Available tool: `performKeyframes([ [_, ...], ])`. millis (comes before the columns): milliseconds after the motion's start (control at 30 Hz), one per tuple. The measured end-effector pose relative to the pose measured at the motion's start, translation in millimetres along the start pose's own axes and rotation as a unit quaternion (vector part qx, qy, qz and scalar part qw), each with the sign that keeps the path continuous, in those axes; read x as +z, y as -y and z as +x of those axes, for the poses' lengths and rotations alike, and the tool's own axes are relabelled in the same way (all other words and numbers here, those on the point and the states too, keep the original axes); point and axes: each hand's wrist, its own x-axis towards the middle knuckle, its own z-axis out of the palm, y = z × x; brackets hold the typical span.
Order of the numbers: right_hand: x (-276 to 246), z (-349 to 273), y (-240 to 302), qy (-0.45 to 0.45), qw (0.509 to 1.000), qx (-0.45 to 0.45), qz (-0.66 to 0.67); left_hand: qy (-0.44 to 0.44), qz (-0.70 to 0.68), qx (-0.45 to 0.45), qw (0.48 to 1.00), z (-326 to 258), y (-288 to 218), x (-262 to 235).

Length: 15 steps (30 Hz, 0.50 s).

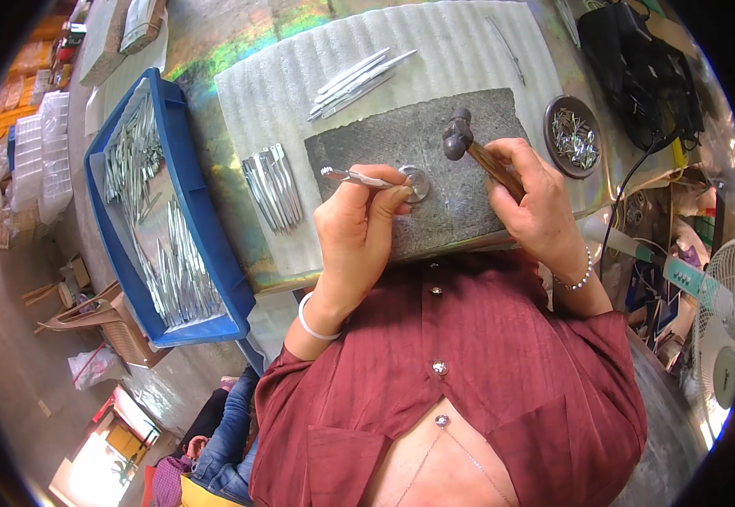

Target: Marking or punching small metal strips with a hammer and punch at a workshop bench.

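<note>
My left hand [361, 215] is closed in a pinch on a slim silver metal piece [359, 177] with a notched-looking end pointing left. Its other end lies at a round shiny metal disc [416, 183] on a dark stone slab [460, 215]. My right hand [539, 203] is wrapped round the wooden handle of a hammer [459, 135], whose dark head is over the slab, to the right of the disc. Whether the head touches the slab I cannot tell. Similar slim metal pieces [273, 188] lie side by side left of the slab, and a looser pile [359, 83] lies beyond it.
White foam sheeting [460, 42] covers the table under the slab. At the left stands a blue crate [183, 144] full of slim metal pieces. A dark round bowl [551, 135] of small shiny parts sits at the right, near a black bag [638, 68], a cable and a fan [722, 338].
</note>
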Motion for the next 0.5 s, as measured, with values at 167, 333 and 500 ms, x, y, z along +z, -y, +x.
performKeyframes([
  [167,-1,2,9,0.019,0.997,0.029,0.071,-0.011,0.044,0.031,0.998,0,1,1],
  [333,-2,3,15,0.032,0.988,0.067,0.132,-0.006,0.007,0.015,1.0,0,1,0],
  [500,-5,3,21,0.025,0.973,0.071,0.218,0.005,-0.039,-0.021,0.999,0,1,-1],
])
